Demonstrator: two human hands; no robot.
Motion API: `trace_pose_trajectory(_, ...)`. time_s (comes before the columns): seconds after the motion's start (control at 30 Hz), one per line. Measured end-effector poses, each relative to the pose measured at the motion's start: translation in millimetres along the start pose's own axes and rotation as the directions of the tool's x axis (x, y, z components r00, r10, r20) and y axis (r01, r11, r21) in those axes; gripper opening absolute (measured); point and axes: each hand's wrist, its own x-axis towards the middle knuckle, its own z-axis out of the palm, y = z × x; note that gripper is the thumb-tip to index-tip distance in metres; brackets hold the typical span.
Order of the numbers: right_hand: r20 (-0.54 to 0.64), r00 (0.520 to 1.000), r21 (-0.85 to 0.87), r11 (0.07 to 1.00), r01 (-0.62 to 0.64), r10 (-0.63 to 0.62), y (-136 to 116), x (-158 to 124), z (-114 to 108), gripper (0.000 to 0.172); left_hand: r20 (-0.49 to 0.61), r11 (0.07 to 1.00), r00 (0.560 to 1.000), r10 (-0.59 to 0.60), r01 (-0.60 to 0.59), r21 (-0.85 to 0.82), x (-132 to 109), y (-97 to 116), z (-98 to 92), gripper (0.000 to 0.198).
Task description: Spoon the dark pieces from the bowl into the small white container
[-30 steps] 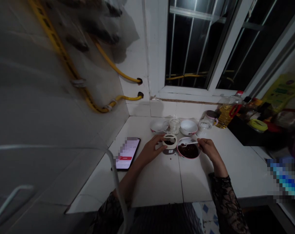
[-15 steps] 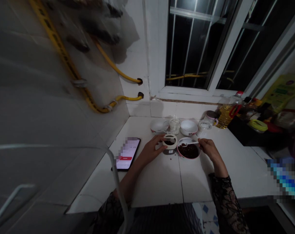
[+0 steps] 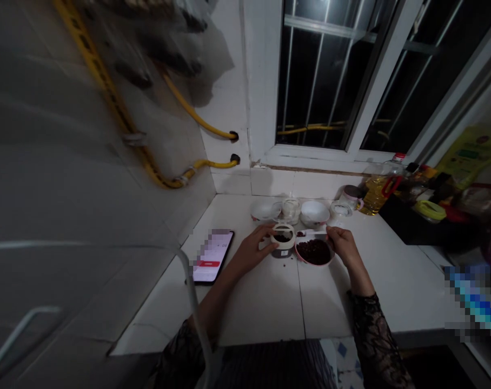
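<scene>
My left hand (image 3: 256,249) grips the side of a small clear jar (image 3: 283,249) with a pale rim, its thumb in front and fingers behind. Dark contents show through the jar's open top. In my right hand (image 3: 343,244), closed fingers pinch the handle of a white spoon (image 3: 316,235). Dark reddish bits lie in the spoon's bowl, which is above the left rim of a bowl (image 3: 315,265), close to the jar. That bowl is white with a pink edge and holds dark red-brown bits.
Behind stand a white bowl (image 3: 314,212), another bowl (image 3: 265,210), a glass jar (image 3: 291,208) and a second jar (image 3: 340,212). A phone (image 3: 212,256) lies left. An oil bottle (image 3: 375,189) and a black box (image 3: 407,219) stand right. A pale wire frame (image 3: 191,286) crosses the left foreground.
The spoon has risen out of the dark bits and moved left toward the jar, now carrying some. My right hand has shifted slightly up and left. My left hand stays on the jar.
</scene>
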Motion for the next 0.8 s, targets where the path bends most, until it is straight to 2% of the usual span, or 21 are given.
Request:
trace_pose_trajectory(0.1, -0.1, 0.976, -0.091, 0.979, 0.184, -0.193, -10.2, -8.8, 15.7, 0.057, -0.004, 1.0, 1.0, 0.007, -0.007, -0.004, -0.3, -1.3, 0.1, 0.025)
trace_pose_trajectory(0.17, -0.152, 0.918, -0.257, 0.912, 0.32, -0.365, -14.2, -16.7, 26.9, 0.054, -0.008, 1.0, 1.0, 0.008, -0.009, -0.006, -0.4, -1.3, 0.4, 0.024)
trace_pose_trajectory(0.2, -0.128, 0.885, -0.357, 0.853, 0.38, -0.448, -15.0, -20.5, 32.2, 0.053, -0.009, 1.0, 1.0, 0.01, -0.01, -0.008, -0.5, -1.2, 0.5, 0.024)
trace_pose_trajectory(0.27, 0.007, 0.828, -0.525, 0.702, 0.48, -0.561, -14.9, -26.4, 41.0, 0.049, -0.013, 1.0, 1.0, 0.013, -0.013, -0.008, -0.3, -0.7, 0.7, 0.024)
trace_pose_trajectory(0.33, 0.151, 0.793, -0.61, 0.575, 0.545, -0.591, -13.5, -29.3, 46.1, 0.045, -0.014, 1.0, 1.0, 0.017, -0.017, -0.005, -0.1, -0.5, 0.9, 0.024)
trace_pose_trajectory(0.4, 0.197, 0.78, -0.636, 0.528, 0.562, -0.593, -12.2, -29.7, 46.6, 0.043, -0.012, 1.0, 1.0, 0.021, -0.021, -0.001, 0.2, -0.5, 0.9, 0.023)
trace_pose_trajectory(0.47, 0.148, 0.784, -0.628, 0.556, 0.545, -0.602, -11.6, -28.6, 42.9, 0.045, -0.004, 1.0, 1.0, 0.019, -0.019, 0.0, 0.1, -0.5, 0.9, 0.023)
trace_pose_trajectory(0.53, 0.073, 0.801, -0.589, 0.623, 0.515, -0.594, -11.0, -27.1, 36.2, 0.047, 0.0, 1.0, 1.0, 0.011, -0.011, -0.002, 0.0, -0.3, 0.8, 0.024)
trace_pose_trajectory(0.67, -0.055, 0.867, -0.492, 0.769, 0.407, -0.495, -6.6, -23.2, 17.6, 0.049, -0.001, 1.0, 1.0, 0.0, 0.0, -0.003, -0.2, 1.2, 0.2, 0.023)
trace_pose_trajectory(0.73, -0.083, 0.898, -0.47, 0.812, 0.346, -0.432, -2.7, -20.4, 6.8, 0.049, 0.0, 1.0, 1.0, 0.002, -0.002, 0.001, -0.2, 1.6, 0.2, 0.022)
trace_pose_trajectory(0.8, -0.062, 0.926, -0.502, 0.813, 0.295, -0.373, 0.8, -17.4, -3.0, 0.049, 0.001, 1.0, 1.0, 0.002, -0.002, 0.003, -0.1, 1.0, 0.5, 0.022)
